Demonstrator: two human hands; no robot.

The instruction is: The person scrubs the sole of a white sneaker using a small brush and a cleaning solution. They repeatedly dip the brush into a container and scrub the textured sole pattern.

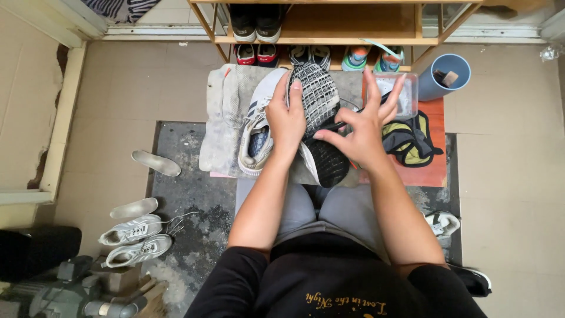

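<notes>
Above the lap: left hand (286,121) clamps the black knit shoe (318,112) by its side; right hand (362,132), fingers spread, pinches its lace. Light, soft upper; likely best gripped at the firmer sole.

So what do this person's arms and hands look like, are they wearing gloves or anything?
No gloves: the left hand and the right hand are both bare, with no rings, watch or bracelet visible. The forearms are uncovered too. Sleeves of a black top end near the elbows; the top bears yellow lettering low on the front. Grey trousers show beneath the arms.
</notes>
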